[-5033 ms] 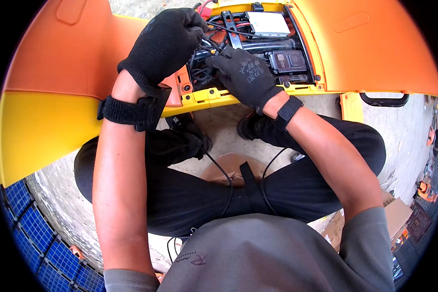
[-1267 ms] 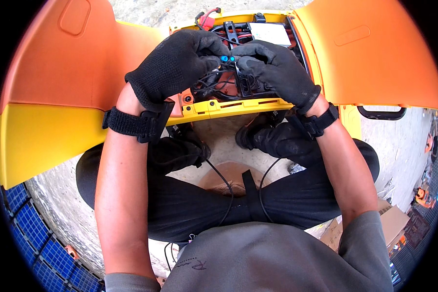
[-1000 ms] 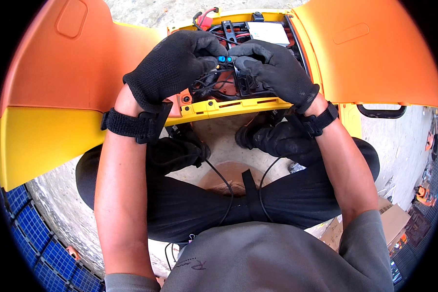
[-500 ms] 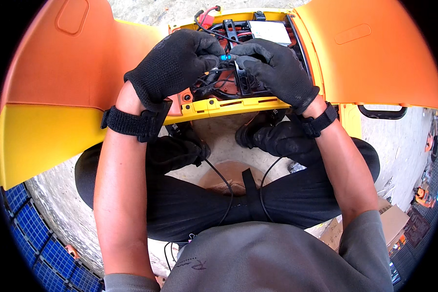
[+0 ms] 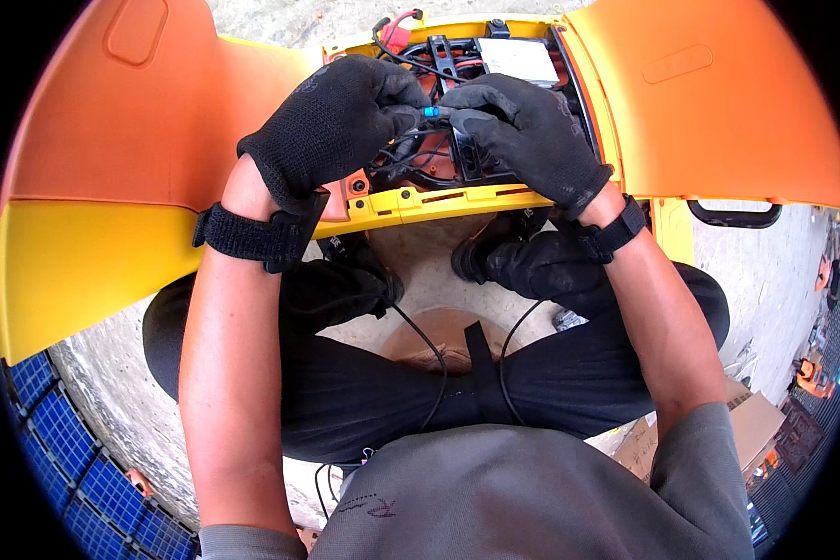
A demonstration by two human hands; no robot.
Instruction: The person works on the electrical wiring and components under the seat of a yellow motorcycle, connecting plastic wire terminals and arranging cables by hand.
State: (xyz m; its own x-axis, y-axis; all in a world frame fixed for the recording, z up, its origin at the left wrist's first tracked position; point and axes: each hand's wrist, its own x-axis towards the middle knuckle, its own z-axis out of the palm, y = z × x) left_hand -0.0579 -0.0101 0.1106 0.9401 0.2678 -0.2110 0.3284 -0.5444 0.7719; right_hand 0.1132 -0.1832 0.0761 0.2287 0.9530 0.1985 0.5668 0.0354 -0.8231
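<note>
A small blue cable connector sits between my two black-gloved hands, above an opened compartment full of wires. On its left side, my left hand pinches it between thumb and fingers. My right hand is closed on the connector's other end, where a short dark grey piece shows. Beneath them, black cables run through the compartment next to a black metal bracket. How far the connector's halves are joined is too small to tell.
Orange body panels flank the compartment, which has a yellow rim. A white box-like part lies in its far right. Beyond the rim's far left is a red plug. Blue crates and a cardboard box stand behind me.
Almost nothing differs. Both hands keep their pinch, and slightly more of the dark grey piece shows beside the blue connector.
</note>
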